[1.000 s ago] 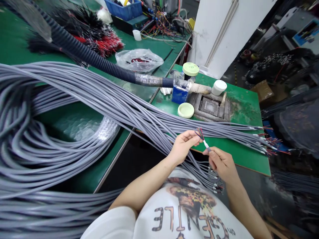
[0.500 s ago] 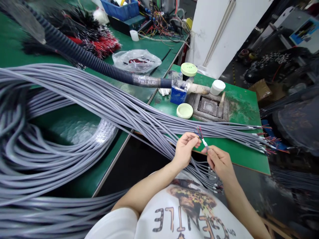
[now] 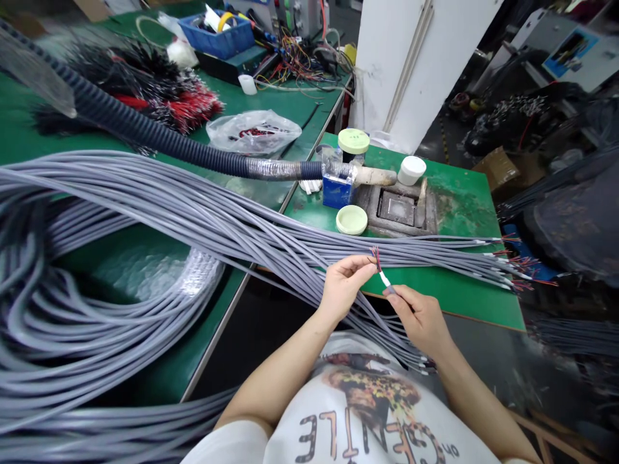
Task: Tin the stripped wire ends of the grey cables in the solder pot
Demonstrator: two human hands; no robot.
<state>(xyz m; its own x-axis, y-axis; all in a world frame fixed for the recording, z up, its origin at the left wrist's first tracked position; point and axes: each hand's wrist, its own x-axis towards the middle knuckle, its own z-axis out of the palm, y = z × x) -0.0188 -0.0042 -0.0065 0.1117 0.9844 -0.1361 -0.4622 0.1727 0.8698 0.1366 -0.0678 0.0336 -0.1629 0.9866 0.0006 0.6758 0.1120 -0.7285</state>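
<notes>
In the head view, my right hand [image 3: 420, 317] pinches the grey cable [image 3: 389, 290] just below its white sleeve [image 3: 384, 278]. Thin red and dark wires [image 3: 377, 258] fan out of the sleeve's upper end. My left hand [image 3: 344, 283] is closed, thumb and forefinger pinched at these wires. Behind both hands a thick bundle of grey cables [image 3: 300, 238] runs across to the right, its stripped wire ends [image 3: 525, 264] spread near the bench's right edge. More cable ends [image 3: 406, 351] hang below my hands, in front of my shirt.
A soldering pot [image 3: 399, 207] in a grimy frame sits on the green bench [image 3: 459, 187]. Around it are a pale green lid [image 3: 351, 220], a white tub [image 3: 412, 171] and a blue box [image 3: 337, 190] under a ribbed hose [image 3: 193, 138]. Coiled cables [image 3: 111, 316] lie left.
Both hands have shifted slightly left with the cable. My left fingers have come onto the wires from beside them. The camera view has turned a little.
</notes>
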